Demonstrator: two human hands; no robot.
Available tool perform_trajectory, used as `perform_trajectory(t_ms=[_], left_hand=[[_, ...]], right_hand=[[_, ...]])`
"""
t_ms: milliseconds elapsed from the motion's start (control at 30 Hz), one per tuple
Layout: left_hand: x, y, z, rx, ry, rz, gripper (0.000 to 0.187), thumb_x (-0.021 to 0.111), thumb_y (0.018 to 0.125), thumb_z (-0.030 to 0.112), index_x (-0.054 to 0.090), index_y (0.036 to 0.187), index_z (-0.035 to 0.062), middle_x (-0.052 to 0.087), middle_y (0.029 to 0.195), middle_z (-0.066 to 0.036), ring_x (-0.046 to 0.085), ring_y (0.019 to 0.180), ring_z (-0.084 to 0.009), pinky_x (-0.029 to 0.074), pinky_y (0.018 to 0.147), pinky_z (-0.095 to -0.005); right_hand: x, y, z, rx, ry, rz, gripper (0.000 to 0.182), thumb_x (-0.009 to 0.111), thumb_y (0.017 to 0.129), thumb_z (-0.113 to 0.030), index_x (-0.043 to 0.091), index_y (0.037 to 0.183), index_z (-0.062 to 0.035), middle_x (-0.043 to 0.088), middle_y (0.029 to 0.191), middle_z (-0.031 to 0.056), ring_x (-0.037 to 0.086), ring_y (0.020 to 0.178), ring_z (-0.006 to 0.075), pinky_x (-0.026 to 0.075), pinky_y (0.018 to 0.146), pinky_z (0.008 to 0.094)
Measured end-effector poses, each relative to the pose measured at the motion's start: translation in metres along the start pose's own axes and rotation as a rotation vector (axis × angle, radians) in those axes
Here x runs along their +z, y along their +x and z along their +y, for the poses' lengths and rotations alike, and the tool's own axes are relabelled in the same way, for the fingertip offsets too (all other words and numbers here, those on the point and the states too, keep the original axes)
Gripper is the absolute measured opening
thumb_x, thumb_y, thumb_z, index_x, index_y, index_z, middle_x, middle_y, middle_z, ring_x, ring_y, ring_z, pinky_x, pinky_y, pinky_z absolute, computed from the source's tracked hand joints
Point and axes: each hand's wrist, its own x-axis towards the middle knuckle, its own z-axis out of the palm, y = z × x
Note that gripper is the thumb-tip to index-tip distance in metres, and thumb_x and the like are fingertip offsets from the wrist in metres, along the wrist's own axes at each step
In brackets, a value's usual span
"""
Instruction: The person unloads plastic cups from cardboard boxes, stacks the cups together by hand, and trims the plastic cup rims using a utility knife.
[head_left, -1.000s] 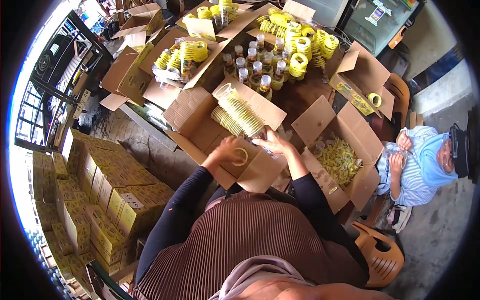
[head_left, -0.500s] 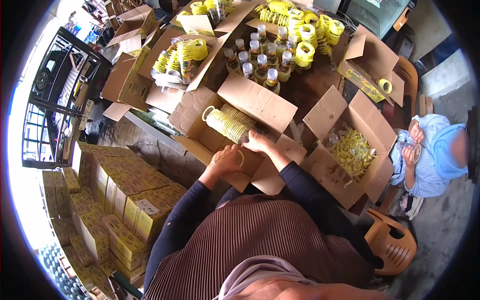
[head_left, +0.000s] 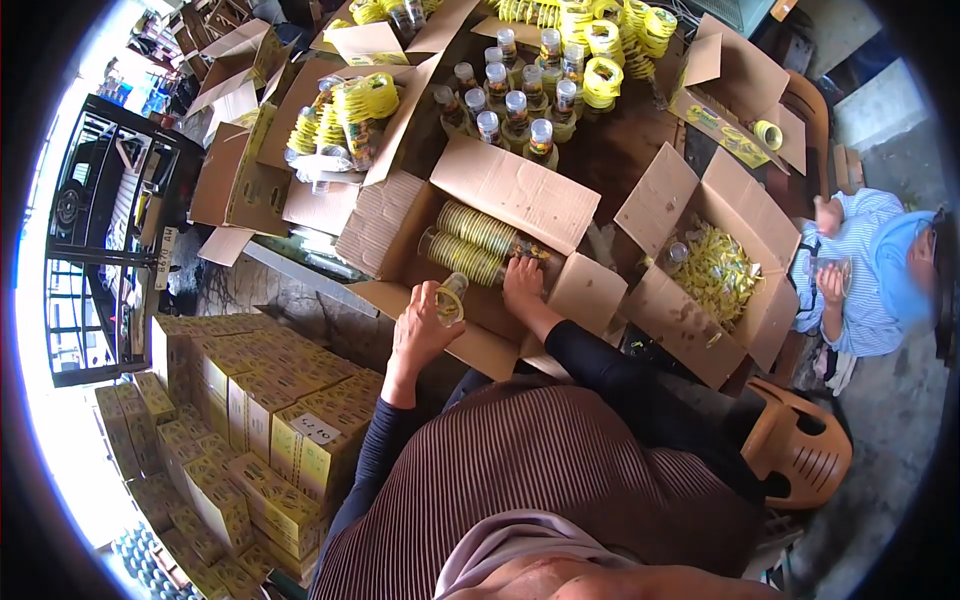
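My left hand (head_left: 420, 330) is closed around a clear plastic cup (head_left: 453, 292) with a yellow rim, held over the near left side of an open cardboard box (head_left: 515, 190). Inside that box lie two nested stacks of yellow-ringed cups side by side. My right hand (head_left: 524, 288) reaches into the box, its fingers curled on the right end of the nearer stack of cups (head_left: 462, 256). The farther stack of cups (head_left: 480, 228) lies just beyond it.
Bottles (head_left: 515, 115) with clear caps stand at the back, beside yellow ringed stacks (head_left: 603, 80). An open box of yellow pieces (head_left: 718, 275) sits right, near a seated person (head_left: 850, 270) and a chair (head_left: 800, 445). Yellow cartons (head_left: 300, 440) are piled left.
The nearer stack of cups, raised and tilted before, now lies down in the box. My left hand has moved left and up with the cup, which shows more clearly.
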Motion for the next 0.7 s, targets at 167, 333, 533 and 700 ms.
perform_trajectory(t_ms=[167, 333, 533, 700], left_hand=[[-0.014, 0.002, -0.006, 0.002, -0.031, 0.062, 0.064, 0.079, 0.065, 0.022, 0.045, 0.116, 0.0047, 0.055, 0.11, -0.016, 0.059, 0.098, -0.0363, 0.05, 0.079, -0.0436], [-0.015, 0.004, -0.034, -0.031, -0.083, 0.286, 0.068, 0.08, 0.065, 0.021, 0.044, 0.121, 0.0073, 0.056, 0.11, -0.014, 0.059, 0.101, -0.0334, 0.048, 0.083, -0.0451], [-0.002, 0.009, -0.061, -0.172, -0.029, 0.383, 0.068, 0.079, 0.064, 0.023, 0.044, 0.119, 0.0035, 0.052, 0.11, -0.015, 0.052, 0.104, -0.0336, 0.037, 0.096, -0.05], [0.014, 0.012, -0.076, 0.016, -0.118, 0.487, 0.069, 0.079, 0.063, 0.018, 0.043, 0.119, -0.0011, 0.05, 0.108, -0.02, 0.048, 0.105, -0.0376, 0.039, 0.094, -0.0458]], right_hand=[[-0.07, -0.015, 0.011, -0.066, 0.1, 0.0, 0.057, 0.078, 0.07, -0.038, 0.053, 0.108, -0.0034, 0.055, 0.108, 0.0131, 0.054, 0.105, 0.0288, 0.046, 0.085, 0.0422], [-0.064, -0.018, 0.032, -0.211, 0.138, -0.005, 0.06, 0.079, 0.068, -0.04, 0.051, 0.105, -0.0018, 0.055, 0.106, 0.0167, 0.057, 0.1, 0.0324, 0.047, 0.085, 0.0445], [-0.027, -0.023, 0.02, -0.238, 0.099, -0.098, 0.045, 0.071, 0.074, -0.017, 0.046, 0.108, -0.0023, 0.056, 0.106, 0.0178, 0.058, 0.101, 0.0339, 0.051, 0.077, 0.0454], [-0.049, -0.022, 0.009, -0.194, 0.181, -0.211, 0.039, 0.064, 0.075, -0.007, 0.045, 0.108, -0.0038, 0.056, 0.107, 0.0175, 0.058, 0.101, 0.0353, 0.052, 0.077, 0.046]])
